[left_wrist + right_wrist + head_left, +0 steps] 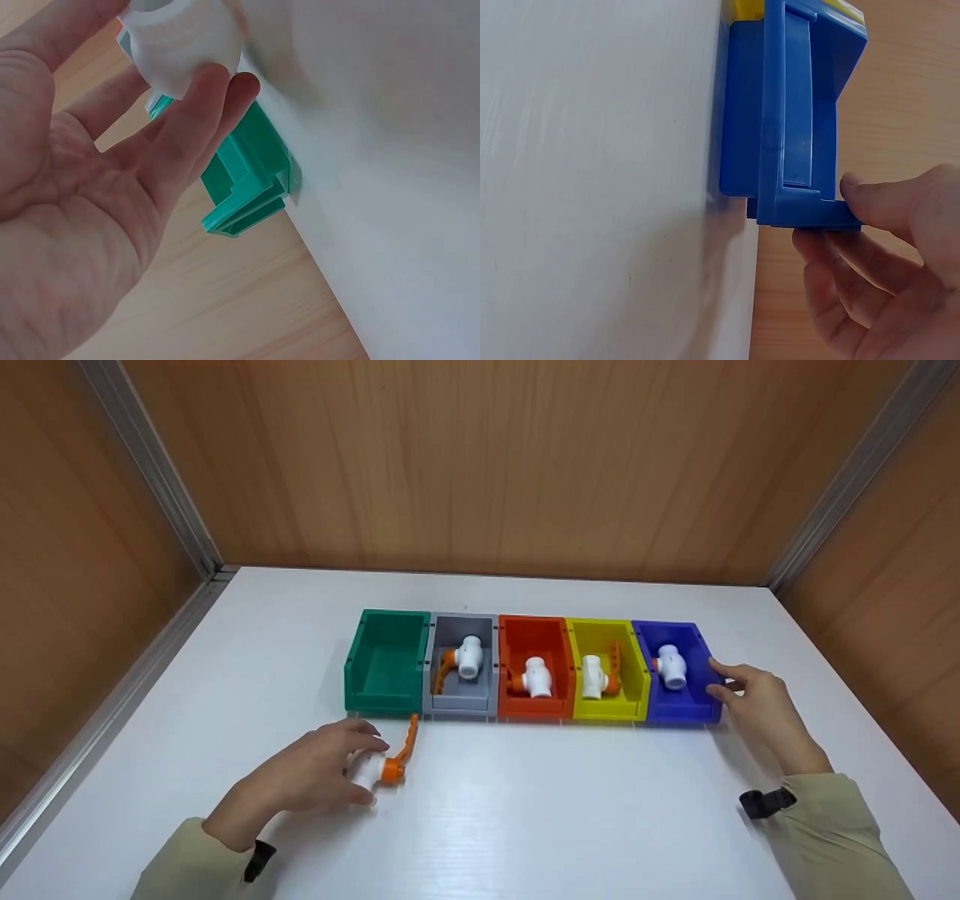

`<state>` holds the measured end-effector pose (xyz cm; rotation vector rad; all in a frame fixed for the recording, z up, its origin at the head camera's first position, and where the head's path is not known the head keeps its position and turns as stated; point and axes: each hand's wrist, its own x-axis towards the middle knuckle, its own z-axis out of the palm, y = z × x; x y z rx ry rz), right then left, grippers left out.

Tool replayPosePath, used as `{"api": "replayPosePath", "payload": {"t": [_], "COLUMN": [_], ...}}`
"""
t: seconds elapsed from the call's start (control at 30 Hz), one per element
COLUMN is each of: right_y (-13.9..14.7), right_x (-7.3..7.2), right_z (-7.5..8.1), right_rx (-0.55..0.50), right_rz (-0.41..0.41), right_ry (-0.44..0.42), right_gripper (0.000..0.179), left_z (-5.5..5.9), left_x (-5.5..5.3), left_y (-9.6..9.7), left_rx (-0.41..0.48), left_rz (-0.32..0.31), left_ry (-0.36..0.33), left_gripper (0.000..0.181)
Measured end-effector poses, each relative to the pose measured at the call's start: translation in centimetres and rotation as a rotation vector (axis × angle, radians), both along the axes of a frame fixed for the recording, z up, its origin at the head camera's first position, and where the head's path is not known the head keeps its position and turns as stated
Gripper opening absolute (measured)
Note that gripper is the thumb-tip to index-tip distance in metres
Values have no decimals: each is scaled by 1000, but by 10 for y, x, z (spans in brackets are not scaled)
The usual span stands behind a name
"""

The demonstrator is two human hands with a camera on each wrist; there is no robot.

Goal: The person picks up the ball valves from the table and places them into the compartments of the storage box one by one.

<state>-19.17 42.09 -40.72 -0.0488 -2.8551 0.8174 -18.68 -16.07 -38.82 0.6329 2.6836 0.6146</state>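
In the head view my left hand [322,765] grips a white ball valve [367,769] with an orange lever, in front of the green bin [386,709]. The left wrist view has the valve's white body [184,45] between thumb and fingers; its lever is hidden there. At the far right, my right hand [765,705] pinches the side wall of the blue bin [686,712], thumb on the inside and fingers outside, as the right wrist view [810,206] confirms. A white valve [673,667] lies inside the blue bin.
Between the green and blue bins stand a grey bin [461,709], a red bin [536,710] and a yellow bin [611,712], joined in one row. Each of these three holds a white valve with an orange lever. Wooden panels [480,465] enclose the white table [525,825].
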Motion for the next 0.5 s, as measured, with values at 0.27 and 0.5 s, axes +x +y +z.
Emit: {"api": "replayPosePath", "payload": {"t": [0.27,0.5], "right_y": [0,0], "right_x": [-1,1], "right_z": [0,0], "right_rx": [-18,1], "right_rz": [-11,-9], "right_ry": [-44,-41], "right_gripper": [50,50], "left_z": [6,16], "left_x": [-4,-9], "left_y": [2,2], "left_rx": [17,65], "left_rz": [-11,-19], "left_ry": [33,64], "left_gripper": [55,57]}}
